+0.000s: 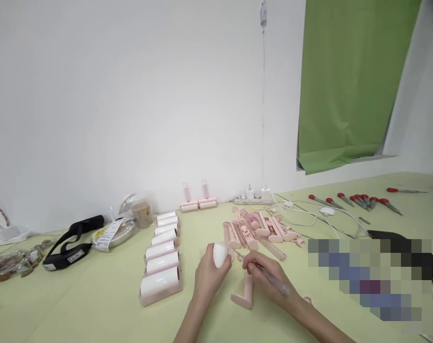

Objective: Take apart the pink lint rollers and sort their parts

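My left hand [209, 271] is closed around a white roll [220, 255], which looks like a lint roller's sticky roll. To its right, my right hand [269, 278] grips a thin tool with a clear handle [278, 284]; its slim tip points left toward the roll. The tool's exact kind is not plain. Just under my right hand stands a pink L-shaped lint roller part [245, 295] on the table. Behind both hands lies a pile of pink handles and frame parts [262, 226]. Left of my left hand, several white rolls in pink holders [161, 283] form a column.
Two pink lint rollers [198, 202] stand by the wall. A power strip [252, 199] with white cables is behind the pile. Several red-ended tools [362, 200] lie far right. A black strap [71, 243] and a wrapped package [112, 233] sit at left.
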`<action>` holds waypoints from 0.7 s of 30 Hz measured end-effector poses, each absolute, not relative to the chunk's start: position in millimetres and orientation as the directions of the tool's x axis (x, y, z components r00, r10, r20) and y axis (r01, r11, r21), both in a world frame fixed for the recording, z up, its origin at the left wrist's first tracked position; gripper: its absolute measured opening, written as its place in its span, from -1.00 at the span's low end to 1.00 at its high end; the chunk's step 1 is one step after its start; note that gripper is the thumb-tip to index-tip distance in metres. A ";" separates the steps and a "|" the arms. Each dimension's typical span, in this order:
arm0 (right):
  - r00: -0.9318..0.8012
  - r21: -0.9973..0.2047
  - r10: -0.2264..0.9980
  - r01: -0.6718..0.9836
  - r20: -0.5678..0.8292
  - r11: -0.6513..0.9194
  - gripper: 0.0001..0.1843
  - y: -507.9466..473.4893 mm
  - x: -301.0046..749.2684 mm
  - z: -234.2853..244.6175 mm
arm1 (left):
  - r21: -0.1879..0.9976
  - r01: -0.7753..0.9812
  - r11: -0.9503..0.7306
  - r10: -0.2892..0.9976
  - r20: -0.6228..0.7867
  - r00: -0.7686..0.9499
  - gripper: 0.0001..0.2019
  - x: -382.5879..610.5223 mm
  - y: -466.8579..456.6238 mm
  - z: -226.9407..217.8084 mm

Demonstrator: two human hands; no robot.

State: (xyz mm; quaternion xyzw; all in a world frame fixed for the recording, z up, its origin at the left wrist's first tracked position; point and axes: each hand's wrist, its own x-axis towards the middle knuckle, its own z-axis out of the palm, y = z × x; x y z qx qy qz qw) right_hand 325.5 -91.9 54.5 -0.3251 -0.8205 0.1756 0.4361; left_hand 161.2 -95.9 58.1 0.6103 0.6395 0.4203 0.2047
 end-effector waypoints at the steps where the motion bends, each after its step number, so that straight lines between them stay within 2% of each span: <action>1: -0.410 -0.624 0.700 0.324 0.585 0.711 -0.78 -92.4 322.3 59.3 | 0.747 0.661 -0.079 0.954 0.250 -0.168 -0.81 157.7 -96.5 60.1; 4: -0.465 -0.658 0.683 0.249 0.563 0.711 -0.79 -93.4 311.3 67.6 | 0.679 0.732 -0.056 0.950 0.262 -0.170 -0.79 150.4 -100.4 62.4; 12: -0.480 -0.671 0.681 0.228 0.553 0.705 -0.77 -85.2 298.4 56.6 | 0.615 0.788 0.015 0.952 0.232 -0.199 -0.78 140.6 -106.8 61.6; 17: -0.410 -0.798 0.792 0.210 0.452 0.564 -0.78 -73.5 299.5 55.4 | 0.580 0.814 0.034 0.945 0.247 -0.215 -0.77 139.4 -104.2 62.1; 21: -0.432 -0.845 0.788 0.099 0.439 0.525 -0.78 -72.8 300.6 55.8 | 0.508 0.861 0.036 0.948 0.255 -0.190 -0.79 139.9 -104.2 61.5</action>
